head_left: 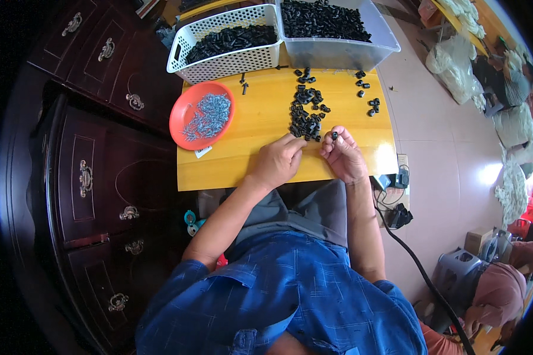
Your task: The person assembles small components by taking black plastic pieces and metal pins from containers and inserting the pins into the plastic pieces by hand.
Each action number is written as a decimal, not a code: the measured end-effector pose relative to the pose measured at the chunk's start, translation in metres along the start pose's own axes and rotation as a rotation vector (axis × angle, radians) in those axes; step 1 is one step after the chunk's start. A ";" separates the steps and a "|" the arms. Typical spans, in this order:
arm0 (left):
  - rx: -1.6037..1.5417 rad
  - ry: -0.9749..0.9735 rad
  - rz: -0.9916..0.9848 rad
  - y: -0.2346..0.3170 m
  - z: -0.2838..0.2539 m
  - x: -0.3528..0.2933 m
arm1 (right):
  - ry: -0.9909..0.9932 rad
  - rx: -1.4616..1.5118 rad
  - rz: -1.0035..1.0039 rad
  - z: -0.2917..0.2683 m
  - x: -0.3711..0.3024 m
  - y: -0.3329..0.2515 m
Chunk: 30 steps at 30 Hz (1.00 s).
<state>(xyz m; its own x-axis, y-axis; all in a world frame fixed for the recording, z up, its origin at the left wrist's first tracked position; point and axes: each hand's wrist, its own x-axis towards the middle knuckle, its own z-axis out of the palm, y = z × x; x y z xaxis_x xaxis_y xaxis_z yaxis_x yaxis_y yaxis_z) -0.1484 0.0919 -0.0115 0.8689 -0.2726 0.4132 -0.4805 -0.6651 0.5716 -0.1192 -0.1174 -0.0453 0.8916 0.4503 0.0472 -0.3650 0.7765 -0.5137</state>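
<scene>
My right hand (346,157) is raised a little over the near edge of the yellow table (243,168). Between its thumb and fingers it pinches a small black plastic part (334,135), which looks like a short hollow cylinder. Close by on the left, my left hand (278,158) has its fingers curled together, their tips at the near end of a loose pile of black plastic parts (305,121). Whatever those fingers hold, if anything, is hidden. An orange-red plate (179,121) of small silvery metal pieces (210,118) lies left of my left hand.
A white perforated basket (231,64) and a clear plastic bin (337,56), both full of black parts, stand at the table's far edge. Several black parts (361,86) lie at the right. Dark wooden drawers (100,171) border the left; a black cable (417,257) runs on the right.
</scene>
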 end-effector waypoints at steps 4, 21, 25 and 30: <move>-0.028 0.003 -0.080 -0.002 0.004 0.003 | -0.009 0.038 -0.029 -0.001 -0.001 0.000; 0.035 0.000 0.002 0.012 0.009 0.015 | -0.021 0.038 -0.019 -0.002 0.000 -0.001; 0.061 -0.009 0.004 0.008 0.016 0.015 | -0.023 0.045 -0.024 -0.003 -0.001 0.000; 0.059 0.002 0.034 0.006 0.018 0.015 | -0.029 0.044 -0.020 -0.004 -0.002 -0.001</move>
<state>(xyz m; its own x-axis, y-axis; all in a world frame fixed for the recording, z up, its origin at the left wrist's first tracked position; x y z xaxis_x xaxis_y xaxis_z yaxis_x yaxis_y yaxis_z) -0.1363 0.0707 -0.0147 0.8518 -0.2947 0.4331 -0.5021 -0.6949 0.5147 -0.1190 -0.1211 -0.0484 0.8909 0.4467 0.0821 -0.3593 0.8038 -0.4741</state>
